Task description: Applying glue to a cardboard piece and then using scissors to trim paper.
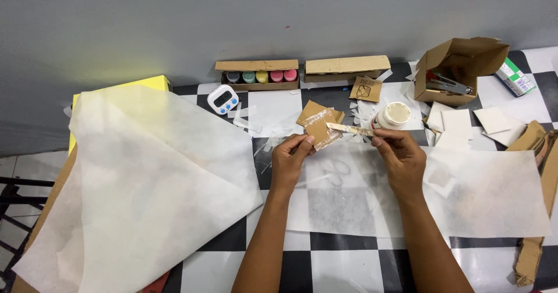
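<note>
Two bare forearms rise from the bottom edge of the view and meet over a checkered black-and-white table (343, 264). Left hand (290, 156) pinches a small brown cardboard piece (318, 127) by its lower edge, thumb and fingers pressed together on it, and holds it up above the table. Glossy wet smears show on the cardboard's face. Right hand (401, 153) grips a thin flat stick (349, 129) between thumb and fingers; the stick's tip lies on the cardboard piece, touching its right side.

Just behind the right hand stands a small white jar (394, 116) with its top open, pale paste showing inside. Under both hands lies a sheet of thin white tissue paper (349, 206), and another such sheet (494, 194) spreads to the right. A much larger white sheet (145, 188), partly folded, covers the left part of the table and hides most of a yellow board (145, 84) behind it.

Along the grey wall sits an open cardboard box of small paint pots (258, 75) in several colours, with a closed cardboard box (347, 67) beside it. A small white digital timer (223, 99) rests near the paint box. Farther right, an open brown carton (459, 66) holds a metal tool, and white square paper pieces (459, 123) lie just in front of it. Scraps of white paper are scattered between the boxes and the hands.
</note>
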